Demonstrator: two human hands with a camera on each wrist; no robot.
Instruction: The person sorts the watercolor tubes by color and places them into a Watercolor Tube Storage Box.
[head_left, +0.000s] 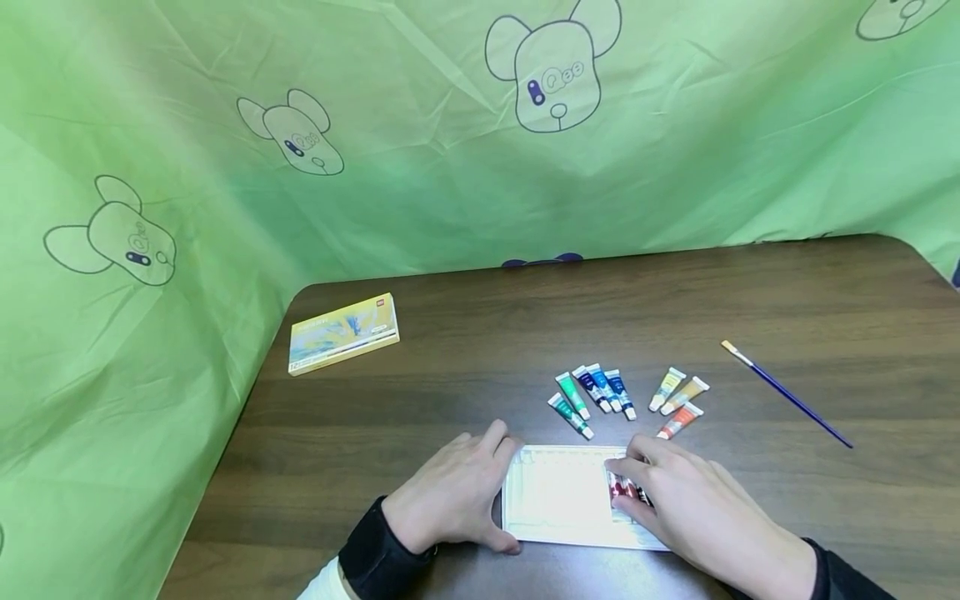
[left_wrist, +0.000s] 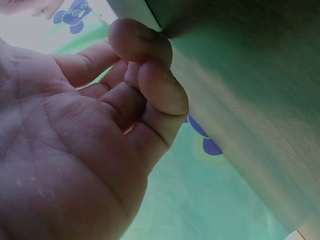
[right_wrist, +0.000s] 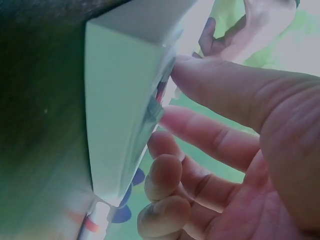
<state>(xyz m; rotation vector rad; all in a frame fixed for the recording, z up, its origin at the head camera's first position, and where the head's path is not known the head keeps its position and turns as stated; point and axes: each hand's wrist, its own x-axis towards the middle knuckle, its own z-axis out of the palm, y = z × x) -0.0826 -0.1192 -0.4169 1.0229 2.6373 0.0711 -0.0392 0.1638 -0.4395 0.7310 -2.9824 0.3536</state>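
Red tubes (head_left: 628, 490) sit in the right part of a white tray (head_left: 555, 492), directly under a person's right grip (head_left: 693, 508), whose thumb and forefinger bend about them, one at each end; how firmly they press cannot be told. The left grip (head_left: 453, 492) holds the tray's left end, thumb at the near corner and fingers at the far one. Between the two grips the tray's white surface shows bare.

The work looks partway along: the red tubes are inside the tray, while eight others lie outside it, apparently left to deal with. How many tubes the tray holds cannot be counted behind the right grip.

Just beyond the right grip is an orange tube (head_left: 680, 420), with a tan tube (head_left: 686, 396) and a yellow tube (head_left: 666, 389) past it. Ahead and to that grip's left lie three blue tubes (head_left: 602, 390) and two green tubes (head_left: 572, 396). A brush (head_left: 795, 397) rests on the table (head_left: 300, 467) ahead and to the right of the right grip. Well beyond the left grip, to its left, lies a yellow box (head_left: 344, 333); a green curtain (head_left: 420, 200) hangs behind everything.
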